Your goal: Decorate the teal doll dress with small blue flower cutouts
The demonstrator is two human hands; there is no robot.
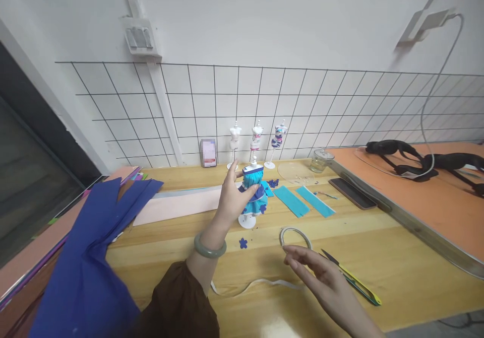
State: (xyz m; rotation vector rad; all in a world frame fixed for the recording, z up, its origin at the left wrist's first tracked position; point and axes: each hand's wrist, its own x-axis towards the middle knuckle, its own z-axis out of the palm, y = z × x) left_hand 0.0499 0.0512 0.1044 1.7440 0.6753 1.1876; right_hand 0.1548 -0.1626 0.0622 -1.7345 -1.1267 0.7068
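My left hand [235,197], with a pale green bangle at the wrist, is closed around a small white dress-form mannequin [247,221]. The mannequin wears a gathered turquoise doll dress [253,178] with a dark blue band at the top and dark blue flowers on the skirt. My right hand [321,280] hovers over the table, thumb and fingertips drawn together; whether anything small is between them I cannot make out. Just behind its fingertips lies a roll of narrow tape [296,229]. A dark blue fabric flower [243,243] rests in front of the mannequin's base.
Scissors-like yellow and green snips [361,282] lie right of my right hand. A white ribbon [257,281] curls near the front. Turquoise strips [291,201], a phone [353,193], a glass jar [320,160], further mannequins [257,139] and blue fabric [86,257] surround the work area.
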